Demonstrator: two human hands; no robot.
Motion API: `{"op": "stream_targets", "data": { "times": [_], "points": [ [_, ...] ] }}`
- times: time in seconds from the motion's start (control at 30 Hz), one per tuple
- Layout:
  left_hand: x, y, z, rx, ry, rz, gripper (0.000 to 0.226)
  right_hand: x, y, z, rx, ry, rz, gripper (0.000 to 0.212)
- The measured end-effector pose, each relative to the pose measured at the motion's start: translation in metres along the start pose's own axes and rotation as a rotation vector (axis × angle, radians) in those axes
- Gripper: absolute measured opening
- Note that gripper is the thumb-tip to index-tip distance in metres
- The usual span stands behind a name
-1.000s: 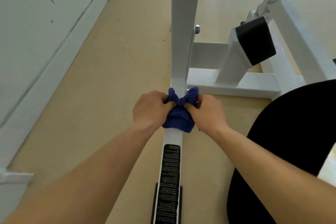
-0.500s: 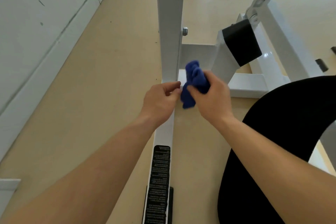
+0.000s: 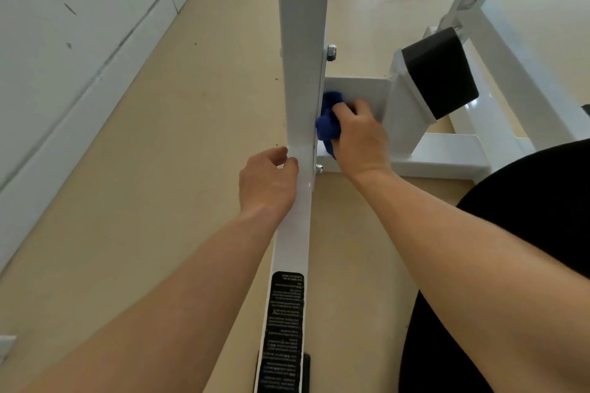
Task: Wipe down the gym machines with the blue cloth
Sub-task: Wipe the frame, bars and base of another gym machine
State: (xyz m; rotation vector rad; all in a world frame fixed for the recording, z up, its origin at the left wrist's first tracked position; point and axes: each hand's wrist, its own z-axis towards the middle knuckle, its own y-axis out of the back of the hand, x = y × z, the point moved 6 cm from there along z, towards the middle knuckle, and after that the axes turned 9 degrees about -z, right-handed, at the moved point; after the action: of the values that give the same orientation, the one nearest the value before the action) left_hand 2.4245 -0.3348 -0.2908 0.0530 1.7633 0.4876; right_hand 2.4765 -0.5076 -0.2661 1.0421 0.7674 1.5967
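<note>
At frame centre, the blue cloth is being clenched in the right hand and pressed against the white upright post, while the left hand, loosely curled and empty, is being braced against its base, seemingly for steadiness.

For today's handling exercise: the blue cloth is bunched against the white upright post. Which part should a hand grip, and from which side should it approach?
Grip the bunched middle of the blue cloth, coming from the right, as the right hand does. The upright post blocks the left, the plate lies beyond, so only the near-right face is open. The left hand rests by the post's foot.
</note>
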Motion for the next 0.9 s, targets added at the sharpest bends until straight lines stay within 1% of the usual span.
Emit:
{"op": "stream_targets", "data": {
  "times": [0.1,0.17,0.2,0.23,0.3,0.33,0.37,0.4,0.5,0.53,0.57,0.6,0.67,0.7,0.8,0.87,0.9],
  "points": [
    [-0.002,0.009,0.004,-0.011,0.015,-0.007,0.037,-0.017,0.026,0.005,-0.205,-0.159,0.102,0.034],
    [-0.004,0.015,0.006,-0.020,0.014,-0.010,0.037,-0.024,0.033,0.004,-0.255,-0.197,0.004,0.032],
    [-0.005,0.018,0.006,-0.018,0.013,-0.008,0.037,-0.026,0.032,0.003,-0.235,-0.207,-0.065,0.032],
    [-0.004,0.021,0.005,-0.015,0.012,-0.004,0.037,-0.031,0.027,0.001,-0.167,-0.226,-0.119,0.031],
    [-0.001,0.026,0.004,-0.010,0.011,0.009,0.037,-0.037,0.010,-0.004,0.034,-0.264,-0.159,0.027],
    [0.001,0.029,0.003,-0.008,0.011,0.016,0.037,-0.038,0.006,-0.006,0.089,-0.275,-0.169,0.027],
    [0.003,0.031,0.004,-0.009,0.011,0.023,0.037,-0.037,0.007,-0.006,0.079,-0.281,-0.163,0.027],
    [0.005,0.033,0.004,-0.012,0.012,0.027,0.037,-0.034,0.011,-0.006,0.021,-0.288,-0.135,0.027],
    [0.008,0.040,0.005,-0.028,0.012,0.023,0.036,-0.029,0.037,-0.002,-0.271,-0.378,0.075,0.029],
    [0.008,0.041,0.005,-0.027,0.009,0.024,0.036,-0.029,0.039,0.000,-0.296,-0.403,0.098,0.028],
    [0.009,0.041,0.004,-0.022,0.008,0.027,0.036,-0.029,0.037,0.002,-0.271,-0.396,0.059,0.028],
    [0.008,0.040,0.003,-0.015,0.007,0.027,0.036,-0.026,0.032,0.003,-0.213,-0.357,-0.023,0.027],
    [0.007,0.035,0.000,0.003,0.002,0.021,0.035,-0.013,0.017,0.004,-0.046,-0.252,-0.164,0.025],
    [0.006,0.033,-0.002,0.011,0.000,0.021,0.035,-0.009,0.013,0.003,0.007,-0.230,-0.168,0.024],
    [-0.004,0.022,-0.009,0.055,-0.055,0.039,0.035,-0.009,0.014,-0.007,0.050,-0.185,-0.020,0.018],
    [-0.016,0.013,-0.012,0.107,-0.146,0.073,0.036,-0.012,0.019,-0.027,0.098,-0.130,0.063,0.009],
    [-0.023,0.008,-0.013,0.146,-0.209,0.094,0.038,-0.016,0.022,-0.040,0.125,-0.141,0.137,0.004]
  ]
}}
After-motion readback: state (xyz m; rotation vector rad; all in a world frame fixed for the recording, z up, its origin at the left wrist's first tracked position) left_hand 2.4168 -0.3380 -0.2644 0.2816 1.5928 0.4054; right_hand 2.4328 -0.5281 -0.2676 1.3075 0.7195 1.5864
